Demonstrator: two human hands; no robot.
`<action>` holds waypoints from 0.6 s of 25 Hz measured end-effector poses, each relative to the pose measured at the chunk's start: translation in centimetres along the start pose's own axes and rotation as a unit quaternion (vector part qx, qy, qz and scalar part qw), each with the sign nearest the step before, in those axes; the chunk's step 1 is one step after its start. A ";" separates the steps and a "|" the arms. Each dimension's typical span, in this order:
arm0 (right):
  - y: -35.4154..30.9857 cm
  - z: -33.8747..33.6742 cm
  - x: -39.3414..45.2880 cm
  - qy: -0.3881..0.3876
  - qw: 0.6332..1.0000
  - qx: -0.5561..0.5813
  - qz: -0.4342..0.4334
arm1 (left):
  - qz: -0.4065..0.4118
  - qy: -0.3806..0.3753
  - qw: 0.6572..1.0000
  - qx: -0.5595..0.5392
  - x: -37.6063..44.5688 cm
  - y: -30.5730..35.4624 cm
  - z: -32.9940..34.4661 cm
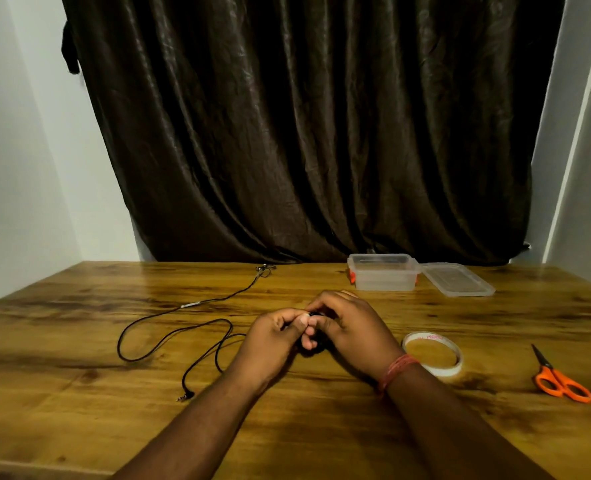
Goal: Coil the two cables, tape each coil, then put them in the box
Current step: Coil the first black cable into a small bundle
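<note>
My left hand [274, 336] and my right hand [351, 329] meet at the middle of the table, fingers curled around a small black coiled cable [316, 344] that shows only between them. A second black cable [169, 332], an earphone lead with a jack plug at its near end, lies loose in wide loops on the table to the left and runs to the far edge. The clear plastic box [384, 273] stands open at the back right. A roll of clear tape [432, 353] lies beside my right wrist.
The box's clear lid [458, 280] lies flat to the right of the box. Orange-handled scissors [560, 379] rest at the right of the wooden table [79, 393]. A dark curtain hangs behind the far edge, with white walls on both sides.
</note>
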State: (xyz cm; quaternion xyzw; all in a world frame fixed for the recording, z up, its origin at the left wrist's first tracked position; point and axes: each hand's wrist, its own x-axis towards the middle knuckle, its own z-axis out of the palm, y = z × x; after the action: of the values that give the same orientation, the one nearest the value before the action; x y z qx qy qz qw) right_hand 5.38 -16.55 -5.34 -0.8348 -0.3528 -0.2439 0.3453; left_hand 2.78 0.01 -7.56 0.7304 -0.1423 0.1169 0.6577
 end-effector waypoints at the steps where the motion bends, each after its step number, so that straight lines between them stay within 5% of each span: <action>1: 0.1 0.1 0.0 0.002 1.000 0.001 0.003 | 0.006 0.003 1.000 0.006 0.1 -0.1 0.0; 15: -0.3 0.2 -0.1 0.044 0.998 0.015 0.040 | -0.052 0.010 0.986 -0.155 0.2 0.0 0.0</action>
State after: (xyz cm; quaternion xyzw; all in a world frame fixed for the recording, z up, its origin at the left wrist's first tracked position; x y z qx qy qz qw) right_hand 5.12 -16.29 -5.37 -0.8316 -0.3067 -0.2613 0.3823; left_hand 2.99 -0.04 -7.47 0.6245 -0.1141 0.0669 0.7698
